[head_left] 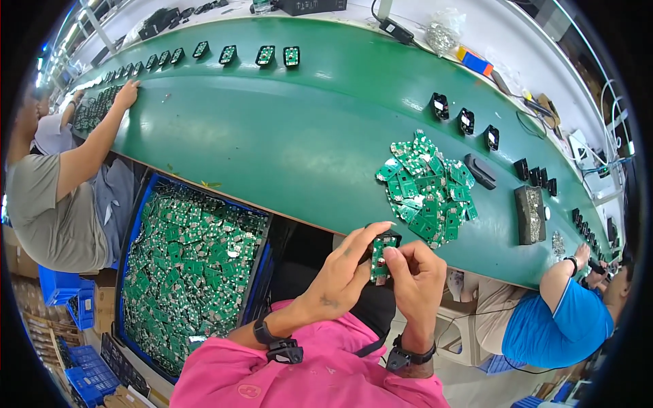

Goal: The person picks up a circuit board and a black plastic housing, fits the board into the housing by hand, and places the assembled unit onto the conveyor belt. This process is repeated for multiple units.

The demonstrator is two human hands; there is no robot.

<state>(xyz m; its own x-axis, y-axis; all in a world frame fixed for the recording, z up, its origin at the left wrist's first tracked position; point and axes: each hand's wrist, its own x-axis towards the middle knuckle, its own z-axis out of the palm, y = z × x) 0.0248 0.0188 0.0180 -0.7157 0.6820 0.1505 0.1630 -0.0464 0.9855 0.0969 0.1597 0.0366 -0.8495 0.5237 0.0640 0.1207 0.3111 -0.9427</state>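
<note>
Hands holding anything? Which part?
Yes: both hands pinch one small green circuit board with a black housing at its top. Left hand grips its left side, right hand its lower right edge.

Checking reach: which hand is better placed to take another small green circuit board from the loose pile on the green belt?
Probably the right hand: the pile of green circuit boards lies just beyond it, while the left hand grips the small black housing.

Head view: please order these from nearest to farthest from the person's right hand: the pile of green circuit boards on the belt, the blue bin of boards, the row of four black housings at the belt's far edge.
From the right hand:
1. Pile of green circuit boards, just ahead on the belt.
2. Blue bin of boards, to the left, below the belt's edge.
3. Row of four black housings, far across the belt, upper left.
</note>
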